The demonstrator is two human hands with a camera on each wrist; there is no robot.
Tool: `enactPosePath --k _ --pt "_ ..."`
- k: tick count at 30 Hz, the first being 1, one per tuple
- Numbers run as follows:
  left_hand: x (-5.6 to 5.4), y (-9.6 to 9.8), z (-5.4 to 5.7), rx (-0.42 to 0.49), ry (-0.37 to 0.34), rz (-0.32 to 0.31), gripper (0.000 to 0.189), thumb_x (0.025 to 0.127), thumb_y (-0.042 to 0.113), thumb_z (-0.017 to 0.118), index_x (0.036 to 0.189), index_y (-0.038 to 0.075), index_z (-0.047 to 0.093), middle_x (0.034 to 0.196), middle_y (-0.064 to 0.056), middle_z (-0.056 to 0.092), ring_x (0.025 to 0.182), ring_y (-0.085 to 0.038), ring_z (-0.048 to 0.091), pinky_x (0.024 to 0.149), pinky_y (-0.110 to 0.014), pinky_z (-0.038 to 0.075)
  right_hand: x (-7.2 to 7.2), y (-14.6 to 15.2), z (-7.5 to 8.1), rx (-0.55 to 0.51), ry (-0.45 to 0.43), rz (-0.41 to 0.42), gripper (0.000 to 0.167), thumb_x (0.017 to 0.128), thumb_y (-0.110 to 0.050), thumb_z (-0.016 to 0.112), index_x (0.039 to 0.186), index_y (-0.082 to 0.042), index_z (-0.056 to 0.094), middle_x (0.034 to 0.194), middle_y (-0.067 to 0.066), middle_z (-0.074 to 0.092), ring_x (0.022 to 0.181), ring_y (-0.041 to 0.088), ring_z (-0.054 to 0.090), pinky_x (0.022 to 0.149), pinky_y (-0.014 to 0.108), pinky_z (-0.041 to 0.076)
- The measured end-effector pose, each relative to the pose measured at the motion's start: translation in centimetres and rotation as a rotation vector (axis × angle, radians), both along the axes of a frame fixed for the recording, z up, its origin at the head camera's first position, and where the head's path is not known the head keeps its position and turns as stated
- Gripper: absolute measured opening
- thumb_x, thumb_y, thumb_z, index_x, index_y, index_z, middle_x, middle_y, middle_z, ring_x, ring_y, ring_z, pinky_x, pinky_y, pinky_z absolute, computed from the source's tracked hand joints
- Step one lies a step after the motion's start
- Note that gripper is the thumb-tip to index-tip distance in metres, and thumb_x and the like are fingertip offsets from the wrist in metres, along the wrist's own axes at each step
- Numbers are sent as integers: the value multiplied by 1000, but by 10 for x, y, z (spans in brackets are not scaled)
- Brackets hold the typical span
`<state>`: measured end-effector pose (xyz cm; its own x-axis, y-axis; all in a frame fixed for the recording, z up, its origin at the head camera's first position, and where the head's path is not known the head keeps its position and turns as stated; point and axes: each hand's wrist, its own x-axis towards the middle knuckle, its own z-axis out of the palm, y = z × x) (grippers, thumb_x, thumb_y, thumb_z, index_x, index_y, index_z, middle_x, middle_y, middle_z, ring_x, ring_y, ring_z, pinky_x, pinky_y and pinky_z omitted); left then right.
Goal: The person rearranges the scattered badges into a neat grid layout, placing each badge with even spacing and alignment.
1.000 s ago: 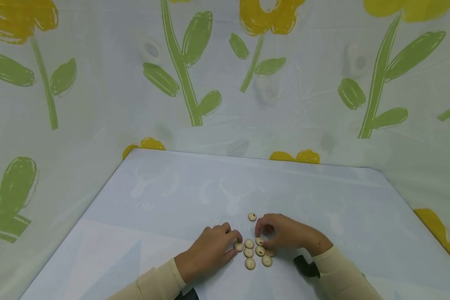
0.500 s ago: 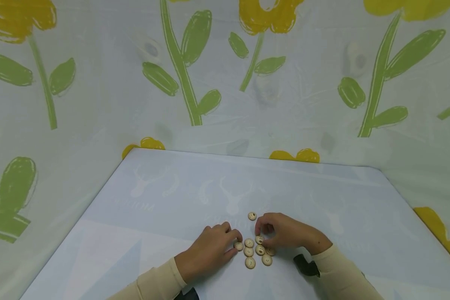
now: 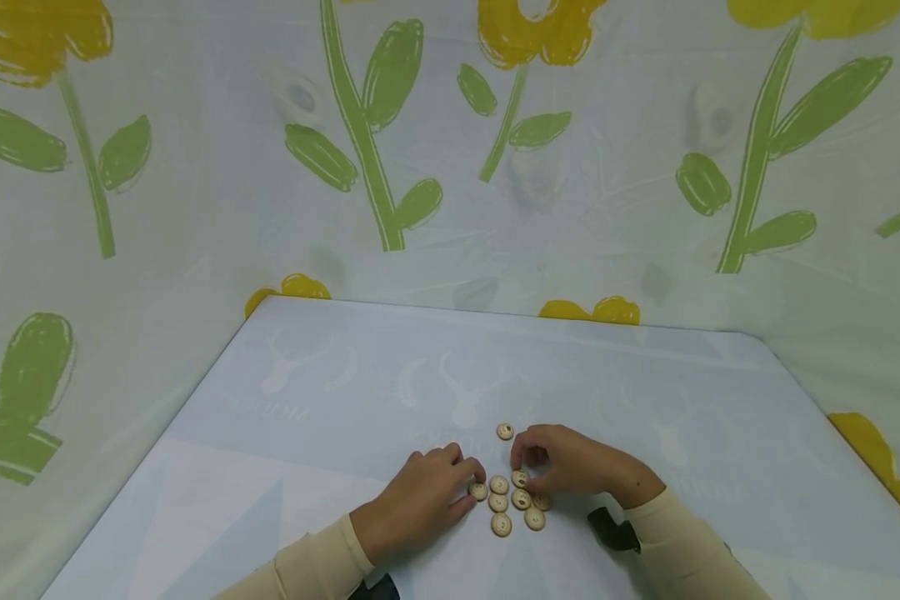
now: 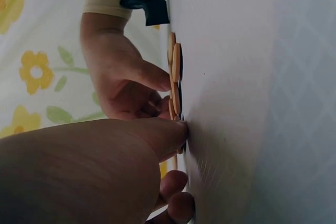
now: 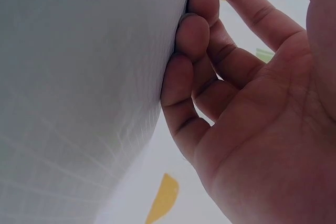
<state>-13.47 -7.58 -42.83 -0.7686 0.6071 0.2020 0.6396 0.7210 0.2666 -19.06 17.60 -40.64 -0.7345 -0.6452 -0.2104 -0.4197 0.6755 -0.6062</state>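
Observation:
Small round wooden buttons lie in a tight group on the table. At the group's left side, my left hand (image 3: 420, 502) pinches one button (image 3: 478, 492) between thumb and index finger, down at the tabletop. My right hand (image 3: 583, 468) pinches another button (image 3: 521, 478) at the top of the right-hand column. Between the hands stands a column with a top button (image 3: 499, 485) and a bottom button (image 3: 501, 524). The left wrist view shows several buttons (image 4: 177, 62) edge-on. In the right wrist view the fingers (image 5: 178, 80) touch the surface, and that hand's button is hidden.
One lone button (image 3: 505, 432) lies farther back, just left of the right hand. Another button (image 3: 542, 502) is partly covered by the right thumb. The pale table (image 3: 330, 358) meets a flower-printed curtain (image 3: 607, 208) behind it. Dark straps (image 3: 613, 532) sit at the wrists.

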Motion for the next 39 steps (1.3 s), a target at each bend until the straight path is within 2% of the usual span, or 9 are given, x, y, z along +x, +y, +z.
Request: enactPosePath --k 6,15,23,28,39 --pt "0 0 -1 -11 -24 5 17 93 32 71 109 27 69 87 8 55 72 -3 48 62 -23 36 0 0 0 -1 -15 -1 18 84 -16 79 93 -25 66 87 -7 56 84 9 51 74 24 45" --pt "0 -1 -3 -5 -2 6 16 92 31 72 107 26 69 87 7 57 72 -5 50 62 -23 36 -2 -1 -2 -27 12 -14 17 86 -16 76 94 -22 63 82 -7 58 76 6 53 68 23 47" --pt "0 0 -1 -6 -22 7 16 94 31 70 109 27 68 90 7 58 73 -5 50 63 -23 34 -5 -1 -1 -44 75 -91 17 88 -16 75 97 -19 61 73 -7 56 67 6 52 59 23 47" --pt "-1 1 0 -11 2 6 17 93 31 71 109 27 69 89 7 58 72 -5 50 62 -23 34 -7 0 -1 -61 107 -151 20 87 -14 77 97 -17 60 72 -6 55 65 7 51 58 22 46" --pt "0 1 0 7 15 4 17 92 29 72 108 26 69 88 6 58 71 -5 50 61 -23 33 -9 -1 -3 -33 120 -235 21 86 -12 77 99 -13 60 72 -3 56 65 11 51 56 23 45"
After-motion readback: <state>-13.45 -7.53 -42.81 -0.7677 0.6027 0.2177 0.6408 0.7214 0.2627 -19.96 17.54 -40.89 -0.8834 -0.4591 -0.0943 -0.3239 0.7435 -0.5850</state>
